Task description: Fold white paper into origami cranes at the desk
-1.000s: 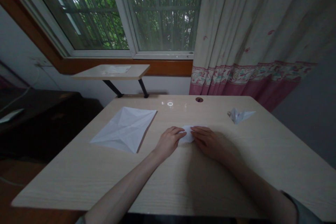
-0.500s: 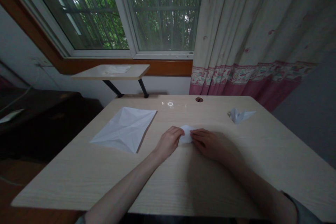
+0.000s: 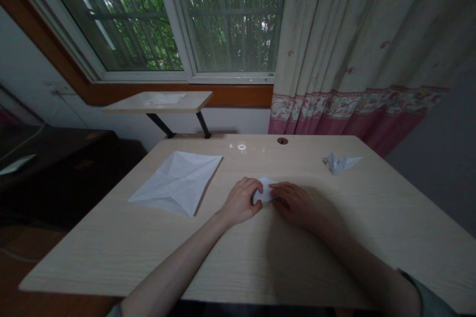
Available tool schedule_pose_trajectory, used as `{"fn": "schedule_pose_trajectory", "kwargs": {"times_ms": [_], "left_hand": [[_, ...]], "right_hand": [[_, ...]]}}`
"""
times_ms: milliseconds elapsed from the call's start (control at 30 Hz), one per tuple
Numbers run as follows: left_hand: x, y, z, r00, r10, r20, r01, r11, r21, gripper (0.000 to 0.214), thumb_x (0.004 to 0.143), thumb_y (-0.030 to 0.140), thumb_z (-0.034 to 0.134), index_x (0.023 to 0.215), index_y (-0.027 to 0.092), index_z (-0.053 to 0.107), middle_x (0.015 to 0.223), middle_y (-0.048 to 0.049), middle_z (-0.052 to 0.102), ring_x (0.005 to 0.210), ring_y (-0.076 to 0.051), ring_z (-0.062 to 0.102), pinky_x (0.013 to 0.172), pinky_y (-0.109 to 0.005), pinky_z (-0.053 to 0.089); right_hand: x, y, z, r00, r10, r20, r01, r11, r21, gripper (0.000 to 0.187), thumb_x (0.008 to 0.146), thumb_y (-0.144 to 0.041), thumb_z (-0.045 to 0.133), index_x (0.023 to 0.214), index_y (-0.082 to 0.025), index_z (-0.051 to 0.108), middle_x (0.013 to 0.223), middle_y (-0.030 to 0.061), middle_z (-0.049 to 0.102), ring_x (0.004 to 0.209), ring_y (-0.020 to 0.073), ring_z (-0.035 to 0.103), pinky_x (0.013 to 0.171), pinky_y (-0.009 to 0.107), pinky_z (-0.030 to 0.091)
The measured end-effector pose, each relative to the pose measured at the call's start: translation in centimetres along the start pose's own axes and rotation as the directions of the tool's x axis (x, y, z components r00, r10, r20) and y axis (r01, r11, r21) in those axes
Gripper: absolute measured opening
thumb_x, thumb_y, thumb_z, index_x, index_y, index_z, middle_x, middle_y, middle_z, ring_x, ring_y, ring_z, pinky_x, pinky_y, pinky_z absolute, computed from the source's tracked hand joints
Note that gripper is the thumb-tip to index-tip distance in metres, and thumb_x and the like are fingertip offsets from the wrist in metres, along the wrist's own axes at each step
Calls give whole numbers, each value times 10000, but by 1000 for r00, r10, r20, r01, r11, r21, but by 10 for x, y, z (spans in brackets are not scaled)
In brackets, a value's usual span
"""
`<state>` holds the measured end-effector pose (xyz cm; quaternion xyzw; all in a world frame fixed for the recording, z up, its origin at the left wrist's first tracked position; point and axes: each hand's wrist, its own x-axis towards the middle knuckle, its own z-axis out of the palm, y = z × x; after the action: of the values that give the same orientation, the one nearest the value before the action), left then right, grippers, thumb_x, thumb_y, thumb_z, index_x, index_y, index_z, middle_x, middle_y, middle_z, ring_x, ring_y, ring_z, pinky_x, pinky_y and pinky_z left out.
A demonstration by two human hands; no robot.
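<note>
A small folded white paper (image 3: pixel 266 189) lies on the desk between my two hands. Its left edge is framed by my left hand (image 3: pixel 243 199), with the fingers curled at the upper corner and the thumb at the lower one. Across from it, my right hand (image 3: pixel 293 202) has bent fingers gripping the paper's right side, which they partly cover. To the left rests a large creased white sheet (image 3: pixel 177 183), spread out. Over on the right sits a folded paper crane (image 3: pixel 337 163), apart from both hands.
The pale wooden desk (image 3: pixel 223 267) carries a raised shelf (image 3: pixel 193 101) at its back left, with white paper (image 3: pixel 166 98) on top. A round cable hole (image 3: pixel 282 141) is near the back edge. Behind are a window and a long curtain (image 3: pixel 334 59).
My left thumb has moved toward me, away from the fingertips, widening the gap at the paper's left edge. The right hand stays nearly in place.
</note>
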<state>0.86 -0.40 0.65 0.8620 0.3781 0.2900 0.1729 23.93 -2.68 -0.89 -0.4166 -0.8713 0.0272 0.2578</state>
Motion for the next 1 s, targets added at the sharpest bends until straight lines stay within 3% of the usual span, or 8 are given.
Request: {"fn": "schedule_pose_trajectory", "kwargs": {"times_ms": [233, 433, 733, 1000], "left_hand": [[0, 0, -1, 1000, -4, 1, 4, 1000, 7, 200, 770, 101, 615, 933, 217, 614, 1070, -39, 687, 1039, -242, 594, 946, -401, 461], [1, -1, 1, 1000, 6, -22, -7, 1000, -22, 93, 847, 116, 610, 878, 202, 631, 1068, -48, 688, 1023, -225, 601, 921, -380, 465], [1, 0, 0, 1000, 9, -23, -11, 993, -114, 110, 840, 95, 645, 816, 202, 643, 1082, -41, 699, 1020, -219, 620, 936, -378, 478], [1, 0, 2, 1000, 10, -26, -13, 994, -105, 97, 890, 137, 614, 821, 203, 634, 1047, -47, 706, 1008, -219, 622, 930, -377, 487]], "right_hand": [[1, -2, 1, 999, -25, -38, 25, 1000, 1, 255, 913, -121, 526, 1055, -210, 717, 1144, 88, 734, 1085, 239, 664, 989, 438, 521], [3, -1, 1, 997, 59, -39, -57, 997, 50, 219, 946, -165, 499, 1045, -191, 692, 1039, 90, 733, 969, 221, 672, 915, 405, 543], [5, -7, -7, 996, 91, -17, -89, 993, 82, 131, 911, -157, 507, 934, -195, 631, 935, 78, 682, 868, 211, 634, 826, 362, 524], [4, -1, 0, 996, 85, -19, -82, 991, 103, 134, 951, -216, 475, 927, -214, 607, 947, 78, 669, 890, 219, 624, 829, 374, 520]]}}
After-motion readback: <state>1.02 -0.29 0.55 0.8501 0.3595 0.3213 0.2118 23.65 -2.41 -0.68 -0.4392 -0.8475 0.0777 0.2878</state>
